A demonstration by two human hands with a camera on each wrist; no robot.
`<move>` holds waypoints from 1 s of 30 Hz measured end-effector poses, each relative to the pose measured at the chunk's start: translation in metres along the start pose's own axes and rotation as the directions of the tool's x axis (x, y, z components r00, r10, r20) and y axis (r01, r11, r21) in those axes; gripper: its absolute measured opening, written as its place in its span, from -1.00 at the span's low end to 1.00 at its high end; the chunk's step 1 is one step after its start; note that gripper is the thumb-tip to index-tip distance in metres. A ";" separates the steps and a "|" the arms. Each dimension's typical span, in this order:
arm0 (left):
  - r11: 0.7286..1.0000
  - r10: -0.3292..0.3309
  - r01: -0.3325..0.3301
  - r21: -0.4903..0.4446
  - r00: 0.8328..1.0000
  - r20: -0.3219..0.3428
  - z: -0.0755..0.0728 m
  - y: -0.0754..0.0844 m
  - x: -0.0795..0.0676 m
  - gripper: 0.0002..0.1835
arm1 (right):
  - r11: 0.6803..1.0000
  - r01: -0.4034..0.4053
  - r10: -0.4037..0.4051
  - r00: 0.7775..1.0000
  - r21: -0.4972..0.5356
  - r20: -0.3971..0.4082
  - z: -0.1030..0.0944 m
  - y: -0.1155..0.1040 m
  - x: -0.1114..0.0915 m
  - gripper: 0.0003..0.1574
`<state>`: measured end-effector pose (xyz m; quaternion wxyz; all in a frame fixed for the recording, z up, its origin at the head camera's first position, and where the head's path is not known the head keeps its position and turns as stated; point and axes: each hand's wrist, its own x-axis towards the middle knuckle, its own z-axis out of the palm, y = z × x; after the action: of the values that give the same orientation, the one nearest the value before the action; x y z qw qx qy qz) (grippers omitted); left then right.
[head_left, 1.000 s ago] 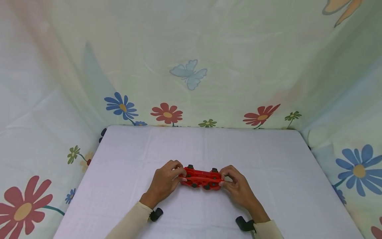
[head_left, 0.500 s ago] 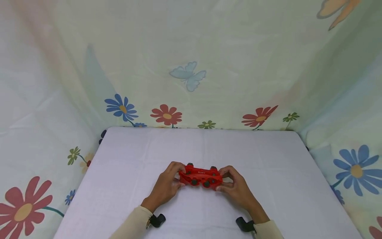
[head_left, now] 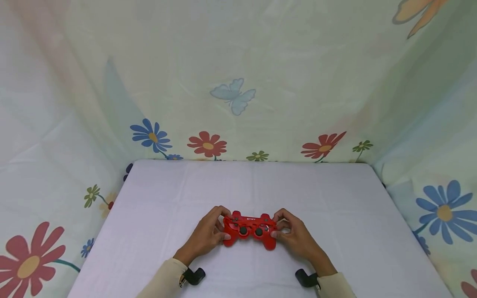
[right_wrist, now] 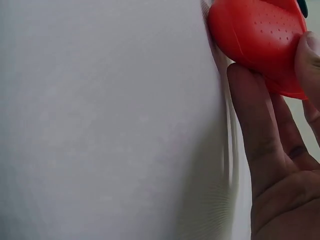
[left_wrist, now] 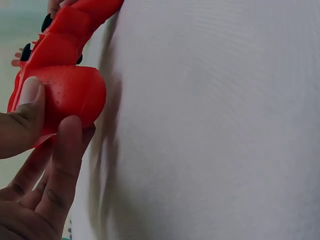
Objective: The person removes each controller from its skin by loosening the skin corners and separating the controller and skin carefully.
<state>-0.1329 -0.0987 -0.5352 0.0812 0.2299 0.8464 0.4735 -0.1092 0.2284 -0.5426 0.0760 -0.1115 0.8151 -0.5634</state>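
Between both hands is a red game controller [head_left: 251,229], its two dark thumbsticks facing up and its two handles pointing toward the person. My left hand [head_left: 204,236] holds its left end. In the left wrist view, the left thumb [left_wrist: 31,95] presses the controller's dotted red handle [left_wrist: 70,92], with the fingers on the other side. My right hand [head_left: 298,236] holds the right end. The right wrist view has the right thumb [right_wrist: 309,62] on the red handle [right_wrist: 260,37] and fingers beneath it. The handles are close over the white cloth.
A white cloth covers the table [head_left: 335,198]. Flower-printed curtains [head_left: 238,49] enclose it at the back and both sides. A dark camera mount [head_left: 195,276] is worn on the left wrist, and another dark mount [head_left: 306,278] on the right.
The controller has tilted from a more edge-on pose, so its face and handles now show toward the head camera. Both hands have kept hold of its ends, with their fingers shifted.
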 end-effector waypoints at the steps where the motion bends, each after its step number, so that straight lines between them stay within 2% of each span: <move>1: 1.000 -0.006 0.006 -0.003 1.000 0.002 0.000 -0.001 0.000 -0.37 | 1.000 -0.022 0.022 1.000 -0.017 -0.002 0.000 0.000 0.001 -0.49; 6: 0.999 -0.030 0.030 0.014 1.000 0.008 0.001 -0.007 -0.003 -0.33 | 0.989 -0.111 0.107 0.993 -0.094 -0.050 0.002 -0.006 0.005 -0.45; 9: 0.999 -0.033 0.033 0.024 0.999 0.013 0.001 -0.010 -0.003 -0.32 | 0.982 -0.135 0.124 0.989 -0.135 -0.082 0.004 -0.011 0.007 -0.38; 13: 0.999 0.002 0.000 0.050 1.000 -0.022 0.003 -0.010 0.003 -0.41 | 0.971 -0.095 0.070 0.990 -0.218 -0.122 0.007 -0.018 0.011 -0.35; 17: 0.997 0.055 -0.051 0.054 0.995 -0.086 0.007 -0.003 0.015 -0.57 | 0.954 -0.022 -0.023 0.989 -0.298 -0.148 0.010 -0.025 0.016 -0.42; 20: 0.997 0.076 -0.073 0.030 0.991 -0.108 0.013 0.004 0.023 -0.64 | 0.948 0.006 -0.053 0.989 -0.319 -0.138 0.013 -0.028 0.022 -0.49; 30: 0.996 0.071 -0.077 -0.042 0.990 -0.124 0.026 0.007 0.030 -0.74 | 0.916 0.067 -0.110 0.990 -0.396 -0.087 0.018 -0.034 0.034 -0.72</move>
<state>-0.1481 -0.0619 -0.5406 0.0169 0.2296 0.8293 0.5092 -0.1342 0.1916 -0.5172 -0.0174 -0.1309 0.9082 -0.3971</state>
